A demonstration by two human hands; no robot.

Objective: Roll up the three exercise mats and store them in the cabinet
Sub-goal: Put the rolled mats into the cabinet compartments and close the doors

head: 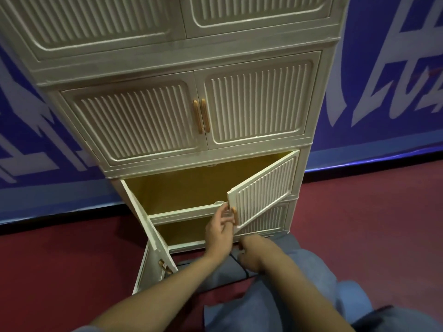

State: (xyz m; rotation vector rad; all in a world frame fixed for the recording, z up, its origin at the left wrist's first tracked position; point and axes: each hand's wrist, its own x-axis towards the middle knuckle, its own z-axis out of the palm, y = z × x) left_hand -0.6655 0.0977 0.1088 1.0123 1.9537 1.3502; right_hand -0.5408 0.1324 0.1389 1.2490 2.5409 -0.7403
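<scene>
A tall cream cabinet [187, 68] with ribbed doors stands against the wall. Its two lowest compartments are open and show bare yellow insides [182, 188]. My left hand [219, 230] pinches the wooden handle on the edge of the half-open right door [263, 188] of the upper open compartment. A grey-blue rolled mat [213, 271] with a black strap lies on the floor in front of the cabinet. My right hand [251, 256] curls on the mat at the strap. No other mats show.
The left doors [153, 238] of both open compartments swing out toward me. My knee in blue trousers [299, 283] is bent at the right. A dark red floor [60, 259] and a blue banner wall [383, 80] surround the cabinet.
</scene>
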